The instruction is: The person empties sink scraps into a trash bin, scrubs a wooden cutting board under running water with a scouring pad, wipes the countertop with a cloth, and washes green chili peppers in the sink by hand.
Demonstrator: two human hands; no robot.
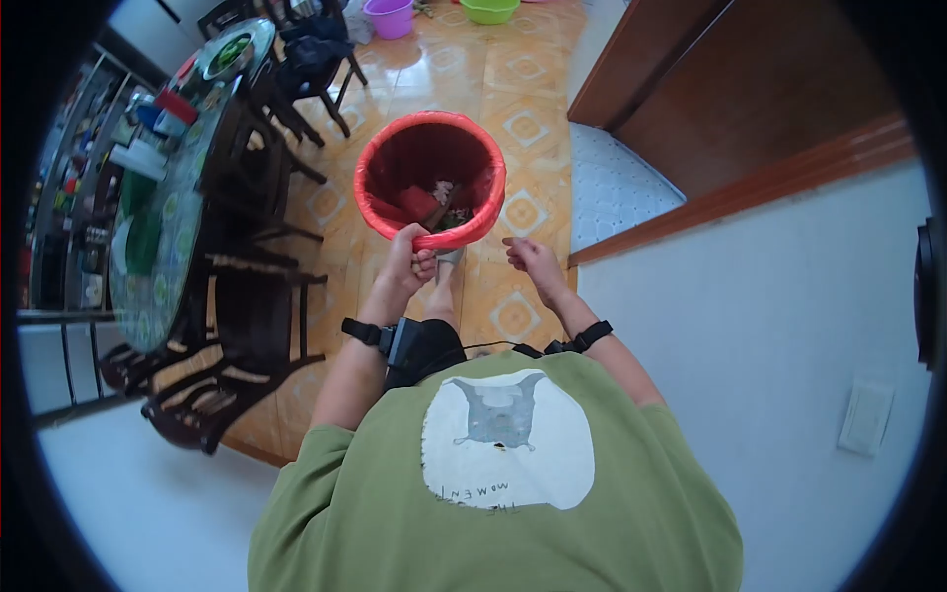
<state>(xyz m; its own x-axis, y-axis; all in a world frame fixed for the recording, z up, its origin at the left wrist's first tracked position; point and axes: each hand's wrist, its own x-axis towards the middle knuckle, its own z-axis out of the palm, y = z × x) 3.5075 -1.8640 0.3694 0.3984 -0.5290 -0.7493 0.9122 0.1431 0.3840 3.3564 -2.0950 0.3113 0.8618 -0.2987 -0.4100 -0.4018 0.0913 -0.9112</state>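
Several dark chairs [258, 306] stand beside a patterned table [148, 314] at the far left. Next, the left hand [407, 261] is closed around the near rim of a red-lined bin [426, 118], held before the body with scraps inside. Just right of it, the right hand [533, 264] hovers half-curled; whether it pinches anything I cannot tell.

- The bin [429, 148] was lined with thin, glossy red plastic, crinkled around the rim.
- The floor [523, 212] was laid with smooth, shiny tiles.
- The chairs [254, 301] were built of dark, polished-looking wood.
- The green shirt [385, 503] was made of matt cloth.
- The purple basin [392, 20] was moulded in smooth plastic.
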